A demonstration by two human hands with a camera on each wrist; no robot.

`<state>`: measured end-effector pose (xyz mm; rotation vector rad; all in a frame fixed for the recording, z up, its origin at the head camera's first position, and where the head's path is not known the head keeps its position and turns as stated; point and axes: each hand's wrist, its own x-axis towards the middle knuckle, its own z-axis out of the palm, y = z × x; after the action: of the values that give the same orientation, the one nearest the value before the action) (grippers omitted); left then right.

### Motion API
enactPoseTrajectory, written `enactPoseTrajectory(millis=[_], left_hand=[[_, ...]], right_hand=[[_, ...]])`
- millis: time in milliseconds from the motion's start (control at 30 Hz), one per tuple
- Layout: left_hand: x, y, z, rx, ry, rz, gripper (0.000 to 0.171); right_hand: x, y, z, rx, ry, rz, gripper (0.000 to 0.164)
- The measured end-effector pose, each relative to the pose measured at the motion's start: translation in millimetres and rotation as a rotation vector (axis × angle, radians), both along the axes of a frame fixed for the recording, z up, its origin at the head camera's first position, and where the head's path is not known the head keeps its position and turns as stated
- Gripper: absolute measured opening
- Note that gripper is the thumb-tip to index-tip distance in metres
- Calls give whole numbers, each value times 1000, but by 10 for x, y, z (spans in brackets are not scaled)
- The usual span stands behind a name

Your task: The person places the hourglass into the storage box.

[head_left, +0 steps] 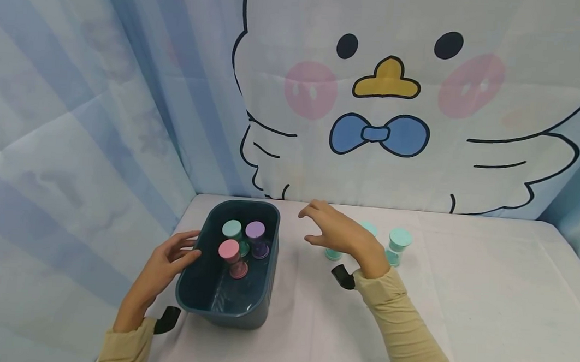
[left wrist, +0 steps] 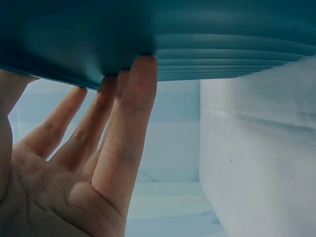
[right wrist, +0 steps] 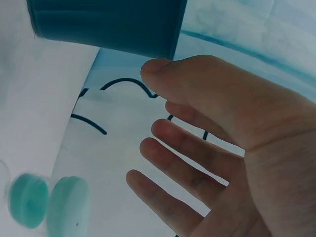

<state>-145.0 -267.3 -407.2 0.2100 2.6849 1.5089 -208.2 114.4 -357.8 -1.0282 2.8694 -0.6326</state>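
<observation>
My left hand [head_left: 168, 259] is at the left side of a dark teal bin [head_left: 215, 294]. In the left wrist view its nearly straight fingers [left wrist: 131, 113] touch the bin's wall. Inside the bin are a pink sand timer [head_left: 229, 250], a mint sand timer [head_left: 231, 229] and a purple sand timer [head_left: 255, 230]. My right hand [head_left: 343, 233] hovers right of the bin, fingers loosely bent and apart, holding nothing. Beside its wrist stands a mint-capped sand timer [head_left: 399, 239]. Other mint parts [head_left: 333, 254] show around the hand, which partly hides them.
A pale cloth covers the table [head_left: 485, 300]. Behind it hangs a curtain [head_left: 379, 175] printed with a cartoon bird, and a blue and white curtain [head_left: 75, 137] closes the left side. Black wrist straps or mounts [head_left: 343, 277] sit at both cuffs.
</observation>
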Motion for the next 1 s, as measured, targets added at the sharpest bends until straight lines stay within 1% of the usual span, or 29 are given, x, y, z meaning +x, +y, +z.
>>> enactPoseTrajectory(millis=[233, 433, 800, 1000], left_hand=[[17, -8, -7, -4, -7, 7, 57], [13, -8, -6, 0, -2, 3, 56], [12, 6, 2, 6, -3, 2, 56], [9, 10, 25, 0, -10, 4, 56]], right_hand=[[9, 101, -83, -23, -8, -11, 44], [-16, 181, -136, -13, -39, -38, 44], [-53, 293, -247, -11, -50, -47, 44], [-45, 335, -266, 9, -69, -105, 42]])
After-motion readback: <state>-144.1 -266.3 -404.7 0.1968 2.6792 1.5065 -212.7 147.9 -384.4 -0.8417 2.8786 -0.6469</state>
